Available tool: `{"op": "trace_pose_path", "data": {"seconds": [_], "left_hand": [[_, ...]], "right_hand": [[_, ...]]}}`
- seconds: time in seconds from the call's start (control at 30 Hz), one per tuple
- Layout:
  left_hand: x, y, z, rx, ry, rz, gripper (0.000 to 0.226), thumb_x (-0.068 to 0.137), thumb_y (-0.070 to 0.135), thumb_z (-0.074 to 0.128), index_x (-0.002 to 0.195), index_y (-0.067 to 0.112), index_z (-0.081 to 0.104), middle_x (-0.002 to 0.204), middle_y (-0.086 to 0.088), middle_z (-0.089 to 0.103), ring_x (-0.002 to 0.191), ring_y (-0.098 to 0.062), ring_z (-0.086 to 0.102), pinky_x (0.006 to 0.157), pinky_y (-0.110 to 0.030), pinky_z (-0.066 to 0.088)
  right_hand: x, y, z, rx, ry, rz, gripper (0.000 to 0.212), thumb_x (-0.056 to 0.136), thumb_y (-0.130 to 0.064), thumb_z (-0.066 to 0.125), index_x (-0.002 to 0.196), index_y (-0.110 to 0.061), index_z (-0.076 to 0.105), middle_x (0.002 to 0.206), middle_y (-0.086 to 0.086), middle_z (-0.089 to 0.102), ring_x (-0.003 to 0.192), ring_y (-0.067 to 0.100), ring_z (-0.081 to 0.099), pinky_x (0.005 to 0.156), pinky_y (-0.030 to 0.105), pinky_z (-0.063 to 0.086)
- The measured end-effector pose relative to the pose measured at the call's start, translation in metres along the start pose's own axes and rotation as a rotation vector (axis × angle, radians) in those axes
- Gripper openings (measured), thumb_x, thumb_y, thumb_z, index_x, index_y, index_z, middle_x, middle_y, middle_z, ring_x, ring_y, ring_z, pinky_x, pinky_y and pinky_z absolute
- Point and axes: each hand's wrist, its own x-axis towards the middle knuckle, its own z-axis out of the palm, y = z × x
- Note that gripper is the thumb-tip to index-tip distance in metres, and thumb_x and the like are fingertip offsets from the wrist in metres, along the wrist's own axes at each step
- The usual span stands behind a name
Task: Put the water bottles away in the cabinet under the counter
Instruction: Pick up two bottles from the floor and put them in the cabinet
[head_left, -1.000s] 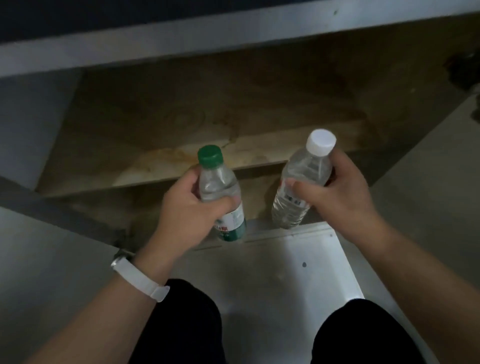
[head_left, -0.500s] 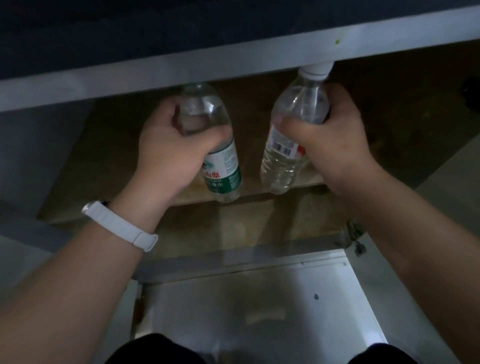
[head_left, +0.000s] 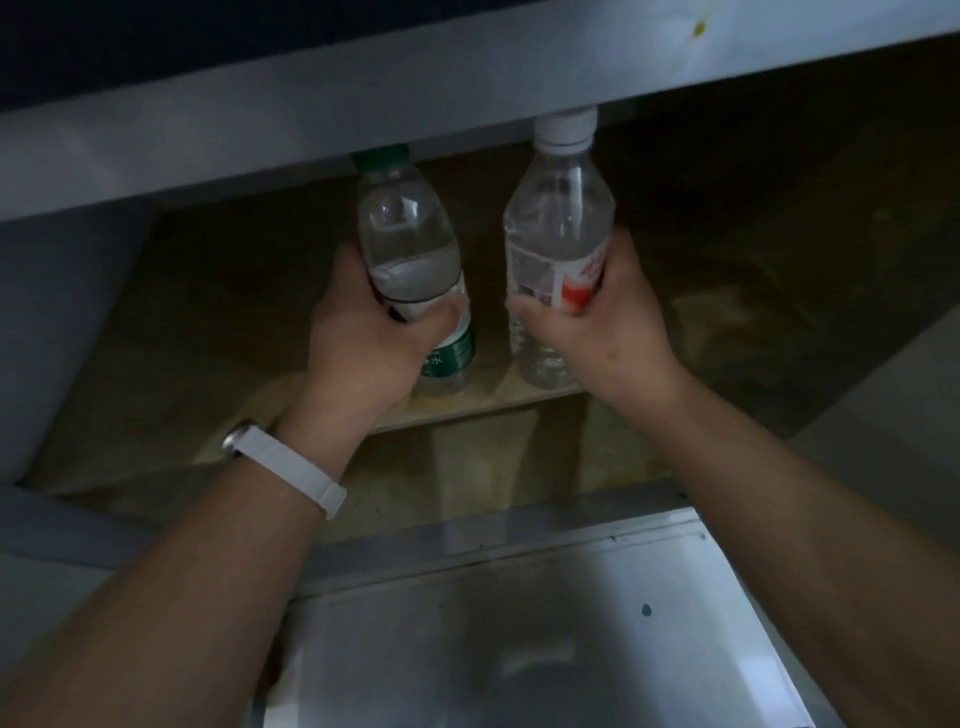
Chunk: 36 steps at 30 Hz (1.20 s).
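Two clear water bottles stand upright side by side on the wooden shelf (head_left: 218, 332) inside the dim cabinet. The green-capped bottle (head_left: 408, 234) with a green label is on the left, and my left hand (head_left: 363, 348) is wrapped around its lower half. My right hand (head_left: 602, 332) grips the white-capped bottle (head_left: 558, 213) with a red and white label. Both bottle bases appear to rest near the shelf's front edge. The grey counter edge (head_left: 467, 98) partly hides both caps.
A lower wooden cabinet floor (head_left: 483, 467) lies beneath the shelf. A white panel (head_left: 519, 649), perhaps the open door, lies below my arms. Grey cabinet sides flank the opening left (head_left: 57, 322) and right (head_left: 893, 405). A white wristband (head_left: 291, 473) is on my left wrist.
Both hands carried the bottles up from in front of the cabinet onto the shelf. Between half a second ago and now my hands slid lower on the bottles.
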Motion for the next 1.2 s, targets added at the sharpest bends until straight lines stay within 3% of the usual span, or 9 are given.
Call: {"op": "trace_pose_path", "data": {"seconds": [0.17, 0.3, 0.43, 0.63, 0.9, 1.1, 1.2], "left_hand": [[-0.003, -0.010, 0.004, -0.021, -0.008, -0.033, 0.062, 0.072, 0.031, 0.088, 0.120, 0.040, 0.049, 0.114, 0.019, 0.064, 0.112, -0.006, 0.064, 0.097, -0.037, 0.055], [-0.005, -0.011, 0.004, -0.034, -0.034, -0.061, 0.063, 0.072, 0.033, 0.088, 0.124, 0.036, 0.053, 0.114, 0.021, 0.063, 0.108, -0.001, 0.063, 0.087, -0.019, 0.052], [-0.010, -0.026, 0.006, -0.020, -0.104, -0.066, 0.067, 0.072, 0.024, 0.089, 0.124, 0.035, 0.050, 0.114, 0.021, 0.061, 0.099, 0.010, 0.059, 0.076, -0.006, 0.046], [-0.013, -0.042, 0.013, 0.011, -0.033, -0.020, 0.067, 0.071, 0.031, 0.089, 0.127, 0.035, 0.052, 0.107, 0.029, 0.059, 0.099, 0.010, 0.058, 0.083, -0.012, 0.047], [0.019, -0.045, 0.010, 0.067, -0.008, -0.030, 0.070, 0.077, 0.032, 0.085, 0.137, 0.029, 0.047, 0.135, 0.013, 0.059, 0.117, -0.002, 0.053, 0.093, -0.021, 0.041], [0.047, -0.051, 0.004, 0.051, -0.012, -0.031, 0.072, 0.077, 0.027, 0.085, 0.138, 0.026, 0.046, 0.140, 0.008, 0.057, 0.128, -0.010, 0.054, 0.101, -0.024, 0.041], [0.051, -0.054, 0.005, 0.044, -0.018, -0.027, 0.072, 0.077, 0.027, 0.085, 0.138, 0.026, 0.046, 0.140, 0.008, 0.057, 0.128, -0.010, 0.053, 0.100, -0.023, 0.040]], "right_hand": [[-0.007, 0.016, -0.003, -0.091, -0.039, 0.031, 0.068, 0.073, -0.038, 0.084, 0.126, -0.032, 0.042, 0.100, -0.025, 0.056, 0.090, -0.014, 0.054, 0.079, 0.012, 0.044], [-0.013, 0.026, -0.007, -0.164, -0.088, 0.051, 0.069, 0.074, -0.039, 0.084, 0.129, -0.032, 0.043, 0.099, -0.027, 0.054, 0.088, -0.015, 0.050, 0.071, 0.008, 0.038], [-0.016, 0.034, -0.009, -0.195, -0.111, 0.071, 0.072, 0.072, -0.037, 0.085, 0.131, -0.033, 0.043, 0.105, -0.025, 0.056, 0.095, -0.011, 0.053, 0.075, 0.013, 0.042], [-0.004, 0.032, 0.008, -0.195, -0.059, 0.075, 0.066, 0.075, -0.036, 0.083, 0.127, -0.036, 0.043, 0.099, -0.024, 0.055, 0.091, -0.008, 0.053, 0.070, 0.011, 0.039], [0.028, 0.029, 0.032, -0.125, -0.044, 0.086, 0.069, 0.077, -0.031, 0.083, 0.134, -0.032, 0.044, 0.100, -0.024, 0.054, 0.084, -0.012, 0.050, 0.065, 0.008, 0.038], [0.049, 0.030, 0.049, -0.098, -0.015, 0.078, 0.074, 0.077, -0.028, 0.084, 0.139, -0.029, 0.042, 0.123, -0.013, 0.057, 0.106, 0.003, 0.053, 0.078, 0.015, 0.041], [0.058, 0.024, 0.056, -0.126, 0.004, 0.036, 0.073, 0.075, -0.024, 0.085, 0.136, -0.021, 0.046, 0.117, -0.012, 0.057, 0.100, 0.000, 0.055, 0.079, 0.011, 0.042]]}}
